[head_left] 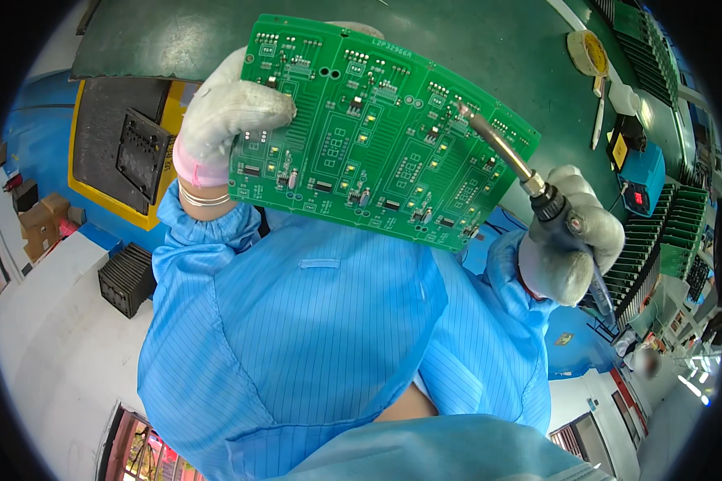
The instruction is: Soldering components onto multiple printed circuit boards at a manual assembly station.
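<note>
A green tabletop (168,40) fills the upper view, with a tape roll (589,54) and a blue soldering station (644,178) toward the right, near racked green boards (675,228). To the left, a black crate (127,280) stands on the pale floor (64,329), cardboard boxes (44,224) beyond. Before the person's blue gown (329,329), the fingers of the gloved left hand (237,116) clasp the left end of a circuit board (377,148); those of the gloved right hand (578,236) wrap a soldering iron (545,202), its tip over the board's upper right.
</note>
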Demonstrator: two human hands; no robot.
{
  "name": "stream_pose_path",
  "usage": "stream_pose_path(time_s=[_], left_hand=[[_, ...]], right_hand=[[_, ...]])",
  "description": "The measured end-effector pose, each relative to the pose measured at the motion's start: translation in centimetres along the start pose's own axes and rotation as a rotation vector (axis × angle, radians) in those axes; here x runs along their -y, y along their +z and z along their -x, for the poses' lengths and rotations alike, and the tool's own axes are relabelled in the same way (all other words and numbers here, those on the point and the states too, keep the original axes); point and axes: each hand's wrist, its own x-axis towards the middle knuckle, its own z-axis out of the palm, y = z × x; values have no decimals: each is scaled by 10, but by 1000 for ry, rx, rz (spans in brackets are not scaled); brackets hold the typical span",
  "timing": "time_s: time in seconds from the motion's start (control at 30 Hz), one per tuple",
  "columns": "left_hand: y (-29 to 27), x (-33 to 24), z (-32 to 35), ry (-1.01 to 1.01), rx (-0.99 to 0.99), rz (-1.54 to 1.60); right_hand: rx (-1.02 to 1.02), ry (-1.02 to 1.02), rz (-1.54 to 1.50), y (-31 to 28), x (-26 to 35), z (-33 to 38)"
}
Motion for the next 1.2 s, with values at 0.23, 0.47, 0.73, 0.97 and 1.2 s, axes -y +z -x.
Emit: stream_pose_path(time_s=[0.23,0.47,0.73,0.97,1.2], left_hand=[[-4,3,-3,-58,9,32],[-4,-1,-5,-84,9,45],[-5,2,-7,-102,2,63],[-6,2,-2,-115,-16,71],[-4,3,-9,-141,-8,107]], right_hand=[[-44,36,52,-1,-3,2],[-5,-19,99,-4,-2,-2],[0,-59,185,-1,-4,-4],[75,-44,138,-6,-5,-2],[-67,64,-213,-14,-6,-2]])
